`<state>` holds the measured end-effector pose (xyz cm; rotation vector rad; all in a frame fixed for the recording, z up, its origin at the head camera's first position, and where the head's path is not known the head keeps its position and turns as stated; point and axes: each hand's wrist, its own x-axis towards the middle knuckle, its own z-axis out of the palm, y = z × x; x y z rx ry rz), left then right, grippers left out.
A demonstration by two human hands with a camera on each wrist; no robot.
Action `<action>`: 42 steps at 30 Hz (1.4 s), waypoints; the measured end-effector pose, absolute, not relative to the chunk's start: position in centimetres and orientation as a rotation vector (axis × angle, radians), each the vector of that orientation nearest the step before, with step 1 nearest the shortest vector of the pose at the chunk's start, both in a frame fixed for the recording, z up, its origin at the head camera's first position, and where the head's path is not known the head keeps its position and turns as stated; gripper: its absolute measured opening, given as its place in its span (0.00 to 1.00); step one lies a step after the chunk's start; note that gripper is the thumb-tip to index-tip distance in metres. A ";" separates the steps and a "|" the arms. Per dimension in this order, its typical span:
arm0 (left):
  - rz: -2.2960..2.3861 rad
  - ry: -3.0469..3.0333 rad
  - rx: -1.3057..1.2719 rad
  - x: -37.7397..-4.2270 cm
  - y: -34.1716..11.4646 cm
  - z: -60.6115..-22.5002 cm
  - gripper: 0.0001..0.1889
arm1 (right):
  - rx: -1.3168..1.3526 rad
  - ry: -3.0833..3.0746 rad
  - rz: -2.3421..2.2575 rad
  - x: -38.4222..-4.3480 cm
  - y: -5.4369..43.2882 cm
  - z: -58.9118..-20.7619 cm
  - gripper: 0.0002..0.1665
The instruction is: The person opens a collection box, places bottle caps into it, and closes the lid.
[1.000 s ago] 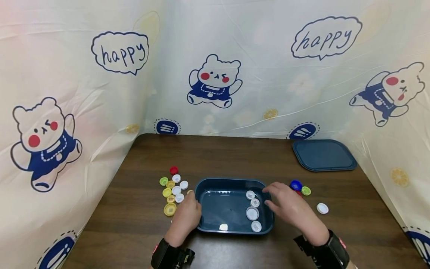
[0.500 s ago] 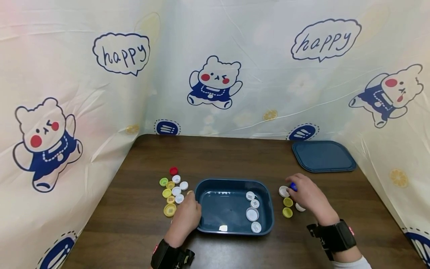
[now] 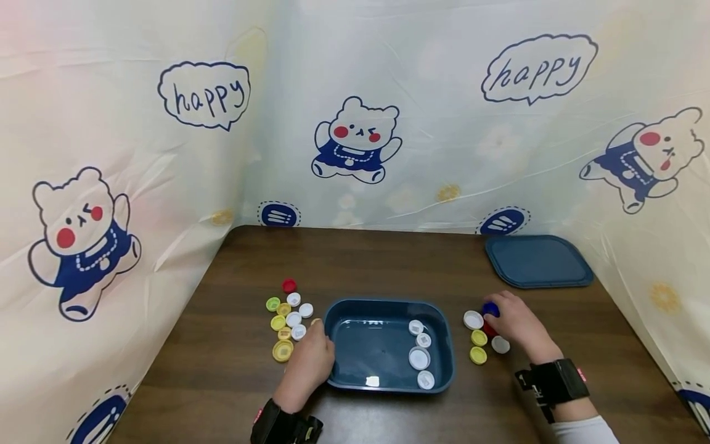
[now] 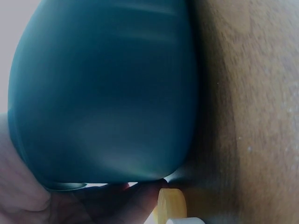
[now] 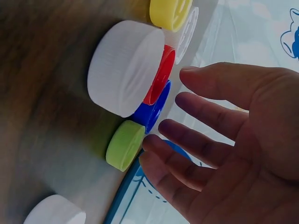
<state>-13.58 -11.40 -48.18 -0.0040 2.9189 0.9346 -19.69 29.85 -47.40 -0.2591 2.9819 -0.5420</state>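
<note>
My left hand (image 3: 310,361) grips the left end of a dark blue tray (image 3: 388,303). In the left wrist view the thumb side lies at the tray's rim, with the fingers partly hidden beyond it. Several white bottle caps (image 3: 419,357) lie in a column inside, along the right. My right hand (image 3: 518,320) is over the caps right of the tray, fingertips at a blue cap (image 3: 490,309). The right wrist view shows its fingers spread and loosely bent, with nothing held, near a red cap (image 5: 162,77), a green cap (image 5: 125,145) and a large white cap (image 5: 122,70).
Left of the tray several yellow caps (image 3: 283,351), white caps (image 3: 306,310), a green cap (image 3: 273,304) and a red cap (image 3: 289,285) lie grouped. Two yellow caps (image 3: 478,355) lie right of it. A flat blue tray or lid (image 3: 538,262) sits at the back right, before a printed curtain (image 3: 432,135).
My right hand has moved from the tray's right rim rightward to the caps by the blue one, uncovering white and yellow caps. The left hand stays at the tray.
</note>
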 end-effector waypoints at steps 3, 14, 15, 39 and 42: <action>0.935 2.933 0.000 -13.5 -11.3 -48.3 0.18 | -0.246 2.964 -0.545 -19.8 29.9 -47.4 0.22; 0.955 2.900 -0.045 -13.2 -11.0 -48.3 0.18 | -0.227 2.918 -0.514 -20.4 30.0 -47.4 0.24; 0.954 2.903 -0.048 -13.3 -11.1 -48.3 0.18 | -0.229 2.917 -0.510 -20.5 29.9 -47.3 0.24; 0.930 2.921 -0.035 -13.4 -11.1 -48.3 0.19 | -0.282 2.960 -0.490 -20.9 29.9 -47.6 0.16; 0.930 2.917 -0.045 -13.4 -11.1 -48.1 0.19 | -0.296 2.993 -0.500 -21.0 29.7 -47.3 0.15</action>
